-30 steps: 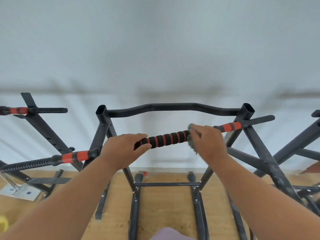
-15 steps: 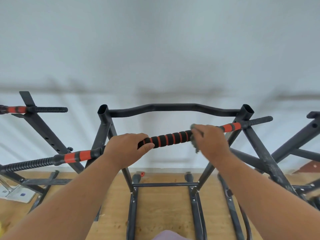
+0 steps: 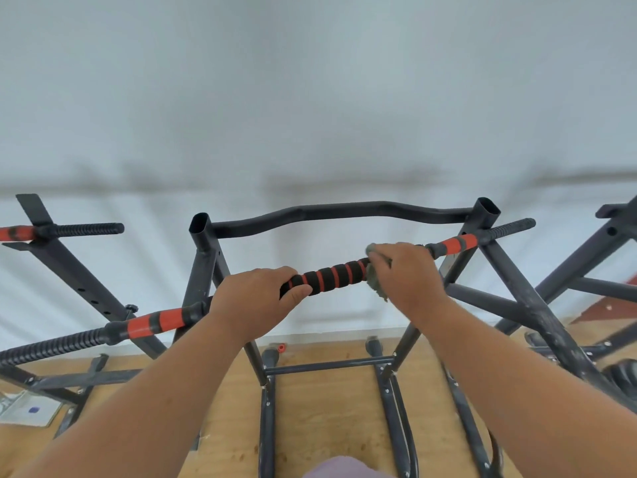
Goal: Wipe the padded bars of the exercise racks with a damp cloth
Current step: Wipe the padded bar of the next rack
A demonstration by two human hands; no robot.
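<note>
— Where are the hands?

— Both are on the padded bar (image 3: 327, 276) of the middle exercise rack (image 3: 203, 263). The left hand (image 3: 253, 298) curls around the foam, thumb underneath, just left of the black section with red rings.

— And the other one?

— The right hand (image 3: 405, 277) grips a grey-green cloth (image 3: 376, 284) wrapped against the bar, at the right end of that ringed foam. A bit of cloth hangs below the fingers.

— What about the rest of the bar?

— It runs diagonally, with orange sleeves and ribbed black grips at both ends, beyond the uprights.

— Anything nearby?

— A second rack (image 3: 69, 270) stands to the left and a third rack (image 3: 586, 257) to the right, all on a wooden floor (image 3: 327, 408) before a pale wall (image 3: 310, 98).
</note>
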